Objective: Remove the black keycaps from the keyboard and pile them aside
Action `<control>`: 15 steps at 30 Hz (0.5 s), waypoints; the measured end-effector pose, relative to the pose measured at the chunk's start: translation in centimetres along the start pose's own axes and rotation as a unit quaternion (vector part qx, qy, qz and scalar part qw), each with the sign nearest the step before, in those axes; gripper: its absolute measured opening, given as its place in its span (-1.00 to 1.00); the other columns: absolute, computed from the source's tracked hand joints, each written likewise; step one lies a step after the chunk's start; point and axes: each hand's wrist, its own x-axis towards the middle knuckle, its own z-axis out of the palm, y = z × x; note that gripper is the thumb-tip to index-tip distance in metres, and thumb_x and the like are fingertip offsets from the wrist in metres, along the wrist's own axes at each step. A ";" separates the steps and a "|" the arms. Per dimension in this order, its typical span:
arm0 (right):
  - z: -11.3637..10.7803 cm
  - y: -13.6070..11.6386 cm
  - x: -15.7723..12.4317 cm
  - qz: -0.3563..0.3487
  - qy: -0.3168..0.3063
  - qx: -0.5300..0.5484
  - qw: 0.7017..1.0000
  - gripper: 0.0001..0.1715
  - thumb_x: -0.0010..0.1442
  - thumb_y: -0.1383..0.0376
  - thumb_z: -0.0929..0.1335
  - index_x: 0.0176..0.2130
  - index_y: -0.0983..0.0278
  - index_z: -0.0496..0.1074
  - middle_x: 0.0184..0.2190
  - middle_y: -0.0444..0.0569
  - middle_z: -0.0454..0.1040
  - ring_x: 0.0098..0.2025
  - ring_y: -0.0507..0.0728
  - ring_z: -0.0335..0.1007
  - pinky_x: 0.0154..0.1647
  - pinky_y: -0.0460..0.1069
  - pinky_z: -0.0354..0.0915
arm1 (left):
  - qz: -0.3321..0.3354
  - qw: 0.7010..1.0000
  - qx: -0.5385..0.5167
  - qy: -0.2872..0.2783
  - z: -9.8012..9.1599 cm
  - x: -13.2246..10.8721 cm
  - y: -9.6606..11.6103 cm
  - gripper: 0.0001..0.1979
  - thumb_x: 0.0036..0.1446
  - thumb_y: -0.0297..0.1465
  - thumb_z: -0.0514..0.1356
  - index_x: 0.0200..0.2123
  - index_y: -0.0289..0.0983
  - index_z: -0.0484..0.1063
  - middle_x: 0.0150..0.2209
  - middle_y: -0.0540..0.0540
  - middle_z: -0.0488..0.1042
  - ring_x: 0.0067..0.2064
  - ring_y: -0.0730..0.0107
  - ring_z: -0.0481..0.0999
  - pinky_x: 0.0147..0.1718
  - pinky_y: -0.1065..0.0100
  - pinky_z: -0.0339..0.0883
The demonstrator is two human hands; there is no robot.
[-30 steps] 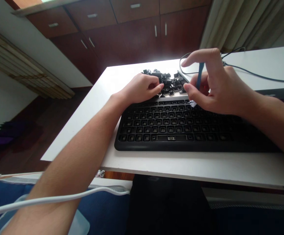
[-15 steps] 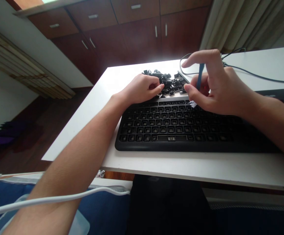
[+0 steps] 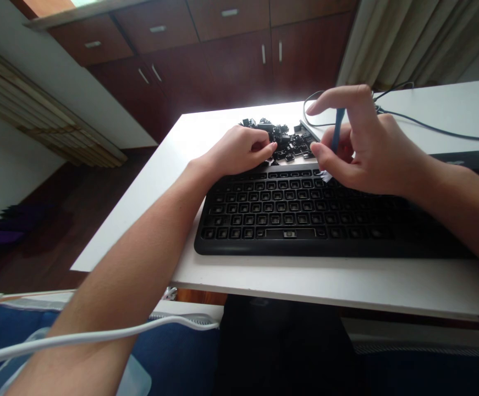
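A black keyboard [image 3: 297, 220] with its keycaps removed lies on the white table [image 3: 148, 181]. Behind it sits a pile of several loose black keycaps [image 3: 291, 140]. My left hand [image 3: 239, 151] rests curled at the keyboard's top-left edge, fingertips pinched by the pile; what they hold is hidden. My right hand [image 3: 358, 143] grips a thin blue pry tool [image 3: 337, 127], its pale tip touching the keyboard's top row, index finger stretched out over it.
Dark cables [image 3: 429, 126] trail across the table at the back right. Brown cabinets [image 3: 223, 49] stand beyond the table, a curtain [image 3: 408, 38] at the right. A white cable [image 3: 99, 335] crosses my lap over blue fabric.
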 end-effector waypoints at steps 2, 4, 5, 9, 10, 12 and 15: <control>0.0 0.0 0.0 -0.001 0.000 0.005 1.000 -0.33 0.25 0.22 0.40 0.28 0.12 0.16 -0.35 -0.08 0.48 -0.53 0.08 0.34 -0.53 0.02 0.32 | 0.000 1.000 0.001 0.000 0.0 0.0 0.0 -0.57 0.36 -0.19 0.02 -0.35 -0.37 0.51 -0.50 -0.05 0.35 -0.46 0.48 0.17 -0.37 0.30 0.05; 0.0 0.0 0.0 0.001 0.000 0.011 1.000 -0.32 0.25 0.20 0.41 0.28 0.12 0.17 -0.34 -0.08 0.48 -0.53 0.08 0.33 -0.53 0.02 0.31 | 0.002 1.000 0.001 0.003 0.0 0.0 0.0 -0.58 0.36 -0.20 0.03 -0.37 -0.36 0.50 -0.51 -0.04 0.35 -0.47 0.49 0.16 -0.38 0.31 0.05; 0.0 0.0 0.0 0.003 0.001 0.013 1.000 -0.32 0.25 0.20 0.41 0.28 0.11 0.18 -0.33 -0.07 0.48 -0.52 0.08 0.34 -0.53 0.02 0.31 | 0.003 1.000 0.000 0.006 0.1 0.0 0.0 -0.59 0.36 -0.20 0.03 -0.38 -0.35 0.49 -0.52 -0.04 0.34 -0.48 0.50 0.16 -0.39 0.31 0.05; 0.0 0.0 0.0 0.003 0.004 0.010 1.000 -0.33 0.26 0.18 0.41 0.28 0.10 0.19 -0.33 -0.07 0.49 -0.50 0.09 0.36 -0.52 0.01 0.33 | 0.009 1.000 -0.004 0.017 0.1 0.1 0.0 -0.61 0.34 -0.21 0.05 -0.42 -0.33 0.46 -0.54 -0.01 0.33 -0.51 0.52 0.15 -0.41 0.32 0.05; 0.0 0.0 0.0 0.002 0.005 0.006 1.000 -0.33 0.26 0.18 0.40 0.28 0.10 0.18 -0.34 -0.08 0.49 -0.50 0.09 0.36 -0.52 0.01 0.33 | 0.010 1.000 -0.005 0.018 0.1 0.1 0.0 -0.61 0.34 -0.21 0.06 -0.43 -0.33 0.46 -0.54 -0.01 0.33 -0.51 0.52 0.15 -0.42 0.32 0.05; 0.0 0.0 0.0 0.000 0.003 0.000 1.000 -0.33 0.26 0.19 0.39 0.29 0.09 0.17 -0.34 -0.09 0.49 -0.51 0.09 0.36 -0.53 0.01 0.33 | 0.010 1.000 -0.004 0.018 0.1 0.1 -0.1 -0.61 0.34 -0.21 0.05 -0.42 -0.33 0.47 -0.54 -0.02 0.34 -0.51 0.51 0.15 -0.41 0.31 0.05; 0.0 0.0 0.1 -0.003 0.001 0.000 1.000 -0.31 0.25 0.20 0.40 0.29 0.08 0.16 -0.34 -0.09 0.49 -0.53 0.09 0.36 -0.54 0.01 0.33 | 0.009 1.000 -0.003 0.016 0.1 0.0 0.0 -0.61 0.34 -0.21 0.05 -0.41 -0.32 0.48 -0.54 -0.03 0.35 -0.50 0.49 0.16 -0.41 0.31 0.06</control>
